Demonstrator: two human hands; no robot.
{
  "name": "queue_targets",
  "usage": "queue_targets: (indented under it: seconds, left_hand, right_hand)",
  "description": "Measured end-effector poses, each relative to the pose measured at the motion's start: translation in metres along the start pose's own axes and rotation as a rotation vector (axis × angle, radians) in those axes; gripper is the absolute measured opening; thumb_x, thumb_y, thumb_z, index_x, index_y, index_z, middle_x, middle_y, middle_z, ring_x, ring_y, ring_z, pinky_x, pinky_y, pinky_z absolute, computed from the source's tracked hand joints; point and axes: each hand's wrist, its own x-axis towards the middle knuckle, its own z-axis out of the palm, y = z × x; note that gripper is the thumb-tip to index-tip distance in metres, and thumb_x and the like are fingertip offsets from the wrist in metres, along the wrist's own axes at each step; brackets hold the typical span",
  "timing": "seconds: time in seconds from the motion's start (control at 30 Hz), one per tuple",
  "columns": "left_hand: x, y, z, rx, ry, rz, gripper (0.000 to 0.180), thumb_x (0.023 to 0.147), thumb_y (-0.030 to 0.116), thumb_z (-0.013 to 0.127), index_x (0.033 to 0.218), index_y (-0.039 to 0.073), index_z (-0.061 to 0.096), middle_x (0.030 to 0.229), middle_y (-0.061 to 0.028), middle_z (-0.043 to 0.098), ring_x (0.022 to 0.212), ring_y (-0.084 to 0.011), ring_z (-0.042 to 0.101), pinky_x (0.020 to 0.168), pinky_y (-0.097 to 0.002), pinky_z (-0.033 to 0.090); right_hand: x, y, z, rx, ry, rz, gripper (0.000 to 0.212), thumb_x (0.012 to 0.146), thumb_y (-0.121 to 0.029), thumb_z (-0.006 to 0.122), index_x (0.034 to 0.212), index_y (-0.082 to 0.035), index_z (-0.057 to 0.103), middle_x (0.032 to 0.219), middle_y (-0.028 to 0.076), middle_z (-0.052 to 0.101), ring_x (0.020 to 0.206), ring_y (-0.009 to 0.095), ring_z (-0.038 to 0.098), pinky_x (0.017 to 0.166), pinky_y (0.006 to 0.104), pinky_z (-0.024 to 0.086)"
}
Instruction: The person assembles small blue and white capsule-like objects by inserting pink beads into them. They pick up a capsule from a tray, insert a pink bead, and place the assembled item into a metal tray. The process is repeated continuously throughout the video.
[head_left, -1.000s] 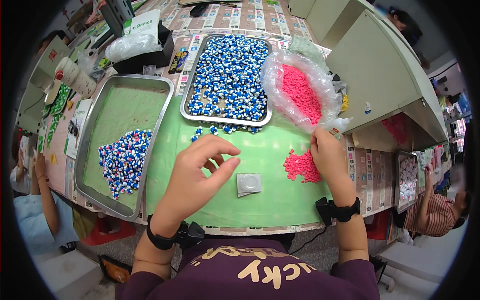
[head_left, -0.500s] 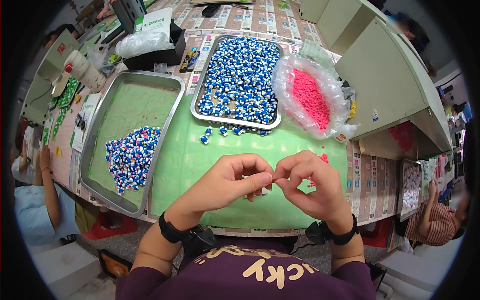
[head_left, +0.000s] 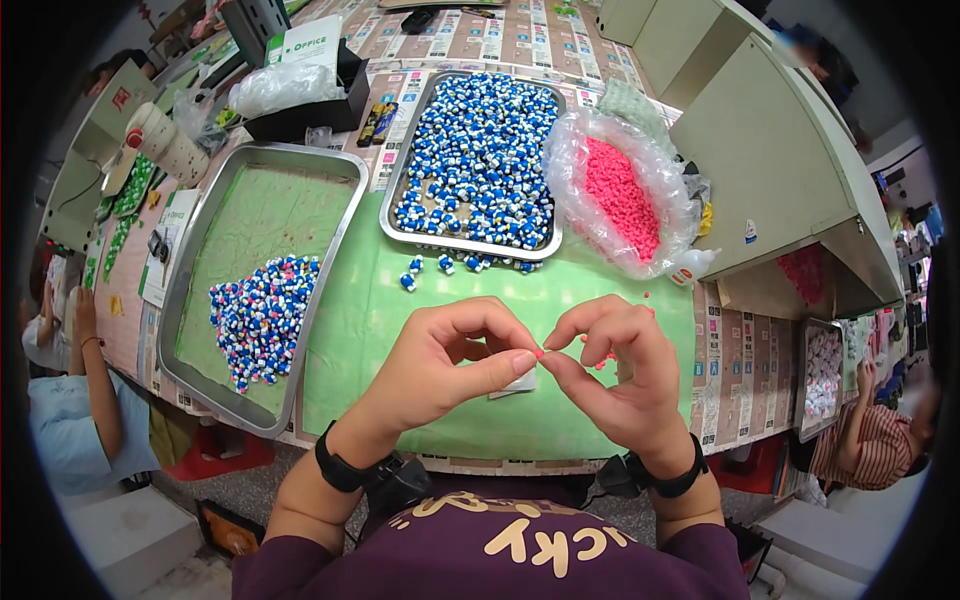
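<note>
Above the green mat [head_left: 450, 420], my two hands meet fingertip to fingertip. My left hand [head_left: 445, 355] pinches a small pink piece [head_left: 540, 354] between thumb and forefinger. From the other side, my right hand [head_left: 625, 375] closes its thumb and forefinger at the same piece; the exact contact is too small to make out. Below the fingertips lies a small white block [head_left: 517, 384], partly hidden by my left hand. Loose pink pieces [head_left: 600, 358] lie behind my right fingers. Just short of the far tray are several small blue-and-white figures [head_left: 408, 282].
A metal tray [head_left: 548, 250] full of blue-and-white figures stands ahead. Another tray [head_left: 345, 190] at left holds a pile of figures with pink parts. A clear plastic bag [head_left: 565, 200] of pink pieces and a grey cabinet [head_left: 780, 160] are at right. Co-workers sit on both sides.
My fingertips have shifted slightly left and the right fingers have loosened a little. The pink piece between them now shows, and more of the white block is visible.
</note>
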Motion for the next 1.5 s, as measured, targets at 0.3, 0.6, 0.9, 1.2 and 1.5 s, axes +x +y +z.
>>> queue_targets:
  seconds: [0.3,0.6,0.9,1.2,1.5]
  left_hand:
    - [-0.002,-0.003,0.007,0.699,0.065,0.533,0.015,0.079,-0.003,0.072,0.093,0.003,0.068,0.089,-0.0074,0.062,0.072,-0.0147,0.06,0.063,-0.0261,0.048]
    - [0.006,-0.019,-0.034,1.117,0.279,0.361,0.019,0.079,0.005,0.071,0.095,0.004,0.061,0.096,-0.0113,0.059,0.092,-0.0294,0.06,0.076,-0.0362,0.049]
    - [0.008,-0.032,-0.083,1.244,0.301,0.138,0.016,0.076,-0.002,0.069,0.091,-0.001,0.064,0.094,-0.0116,0.06,0.084,-0.027,0.061,0.072,-0.0341,0.049]
    - [0.002,-0.01,-0.064,0.432,0.46,0.069,0.013,0.09,0.002,0.062,0.102,-0.003,0.063,0.103,-0.0103,0.066,0.085,-0.0202,0.069,0.068,-0.0283,0.056]
    - [-0.001,-0.008,-0.021,-0.225,0.185,0.039,0.029,0.088,-0.001,0.064,0.118,-0.001,0.06,0.112,-0.0157,0.066,0.093,-0.0185,0.068,0.08,-0.0273,0.056]
  right_hand:
    - [-0.001,-0.009,-0.005,0.464,-0.034,0.479,0.024,0.089,0.006,0.063,0.091,-0.006,0.042,0.098,0.007,0.058,0.092,0.01,0.055,0.08,0.0264,0.046]
    - [-0.002,0.015,-0.004,0.047,-0.262,0.347,0.018,0.087,0.006,0.057,0.085,-0.004,0.042,0.084,0.009,0.056,0.078,0.019,0.056,0.07,0.0312,0.046]
    - [0.005,0.022,0.003,-0.306,-0.537,0.261,0.016,0.075,0.011,0.049,0.086,-0.002,0.047,0.073,0.015,0.057,0.071,0.037,0.057,0.063,0.0443,0.043]
    - [0.008,0.011,0.001,-0.182,-0.404,0.321,0.019,0.079,0.012,0.054,0.086,-0.004,0.046,0.076,0.012,0.058,0.074,0.03,0.06,0.068,0.0376,0.046]
    - [0.011,-0.002,0.012,0.171,-0.073,0.24,0.024,0.088,0.007,0.06,0.084,-0.006,0.041,0.091,0.008,0.059,0.08,0.015,0.056,0.073,0.0282,0.047]
